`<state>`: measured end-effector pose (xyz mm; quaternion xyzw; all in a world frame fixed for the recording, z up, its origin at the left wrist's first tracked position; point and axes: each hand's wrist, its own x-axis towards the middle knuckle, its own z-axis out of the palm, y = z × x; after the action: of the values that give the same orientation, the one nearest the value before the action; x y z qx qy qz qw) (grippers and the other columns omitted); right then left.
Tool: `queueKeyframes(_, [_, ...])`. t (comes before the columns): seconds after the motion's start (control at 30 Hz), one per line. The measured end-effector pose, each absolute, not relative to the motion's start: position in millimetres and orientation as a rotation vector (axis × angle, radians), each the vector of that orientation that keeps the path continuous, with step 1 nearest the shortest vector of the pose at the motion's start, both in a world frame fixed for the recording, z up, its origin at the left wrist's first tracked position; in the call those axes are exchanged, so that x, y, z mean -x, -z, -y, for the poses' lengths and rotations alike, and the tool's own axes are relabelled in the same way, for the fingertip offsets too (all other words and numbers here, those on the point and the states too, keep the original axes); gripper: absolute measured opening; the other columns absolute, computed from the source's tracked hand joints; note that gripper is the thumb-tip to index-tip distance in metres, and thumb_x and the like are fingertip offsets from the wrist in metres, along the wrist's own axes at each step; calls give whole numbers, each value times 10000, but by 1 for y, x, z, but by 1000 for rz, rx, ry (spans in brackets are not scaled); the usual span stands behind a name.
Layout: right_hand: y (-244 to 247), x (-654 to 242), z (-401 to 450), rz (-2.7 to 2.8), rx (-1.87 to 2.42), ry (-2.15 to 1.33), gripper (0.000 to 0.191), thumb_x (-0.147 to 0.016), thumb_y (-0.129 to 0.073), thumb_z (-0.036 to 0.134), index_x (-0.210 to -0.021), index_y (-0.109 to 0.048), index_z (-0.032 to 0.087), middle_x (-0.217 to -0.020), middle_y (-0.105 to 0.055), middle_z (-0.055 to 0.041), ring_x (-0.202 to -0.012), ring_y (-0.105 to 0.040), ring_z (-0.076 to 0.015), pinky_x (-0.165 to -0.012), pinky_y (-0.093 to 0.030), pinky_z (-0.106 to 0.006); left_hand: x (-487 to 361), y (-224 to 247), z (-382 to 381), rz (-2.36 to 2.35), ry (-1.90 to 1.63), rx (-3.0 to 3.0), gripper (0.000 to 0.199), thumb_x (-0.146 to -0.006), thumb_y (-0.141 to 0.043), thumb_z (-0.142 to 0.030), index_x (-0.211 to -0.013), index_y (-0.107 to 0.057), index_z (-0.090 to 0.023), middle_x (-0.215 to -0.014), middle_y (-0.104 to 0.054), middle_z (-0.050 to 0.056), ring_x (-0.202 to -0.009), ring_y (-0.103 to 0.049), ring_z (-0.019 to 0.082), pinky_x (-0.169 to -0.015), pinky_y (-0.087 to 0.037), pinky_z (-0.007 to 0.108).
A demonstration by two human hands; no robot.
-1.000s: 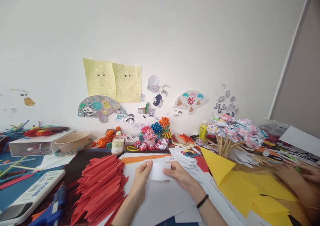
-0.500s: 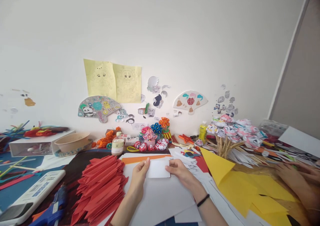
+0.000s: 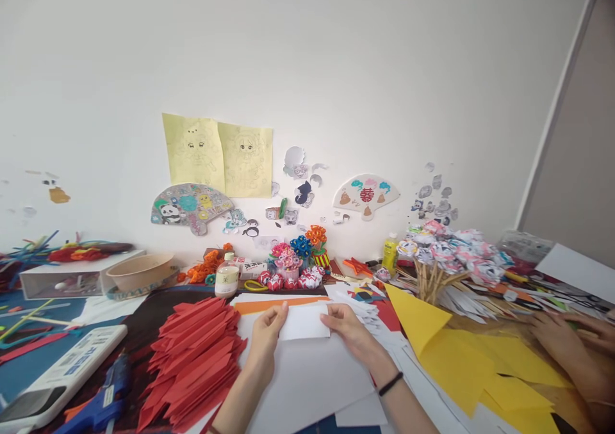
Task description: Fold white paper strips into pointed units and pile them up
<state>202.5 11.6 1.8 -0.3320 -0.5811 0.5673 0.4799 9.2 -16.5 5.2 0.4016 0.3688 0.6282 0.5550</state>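
Between my two hands is a small white piece of paper (image 3: 304, 323), its edges held at either side. My left hand (image 3: 269, 331) pinches the left edge with the thumb on top. On the right edge, my right hand (image 3: 348, 328) grips with thumb and bent fingers; a black band circles that wrist. Beneath lie large white sheets (image 3: 312, 383), with an orange strip of paper (image 3: 269, 306) along their far edge. A pile of folded red paper strips (image 3: 196, 357) lies close to the left of my left arm.
Yellow paper sheets (image 3: 471, 357) spread on the right, near another person's hands (image 3: 562, 338). A blue glue gun (image 3: 108, 395) and a white power strip (image 3: 67, 376) lie left. A bottle (image 3: 227, 277), craft flowers (image 3: 302, 247) and paper flowers on sticks (image 3: 451, 251) stand along the wall.
The white paper and my right hand have shifted very slightly. Both hands keep their hold on the paper's edges.
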Motion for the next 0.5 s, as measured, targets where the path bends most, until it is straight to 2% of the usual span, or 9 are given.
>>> queueKeyframes(0.17, [-2, -202, -11, 1436, 789, -1362, 434, -632, -766, 448, -524, -452, 169, -537, -439, 46, -534, -410, -96, -518, -312, -209, -7, -6, 16, -886, -1482, -1013, 409, -668, -701, -513, -832, -611, -149, -650, -631, -2, -599, -562, 146, -562, -385, 219])
queueKeyframes(0.33, [-4, -201, -12, 1449, 801, -1341, 387, -662, -745, 462, -596, -504, 166, -565, -476, 40, -510, -457, -102, -499, -334, -218, -7, -11, 17, -994, -1523, -1096, 435, -641, -711, -529, -849, -613, -159, -643, -640, -4, -582, -558, 148, -526, -352, 205])
queueKeyframes(0.5, [-5, -199, -14, 1444, 823, -1251, 355, -683, -727, 475, -720, -606, 143, -643, -570, 1, -510, -520, -114, -486, -380, -227, -7, -15, 19, -1011, -1513, -1202, 502, -623, -737, -466, -996, -613, -154, -760, -670, 30, -611, -547, 137, -506, -329, 191])
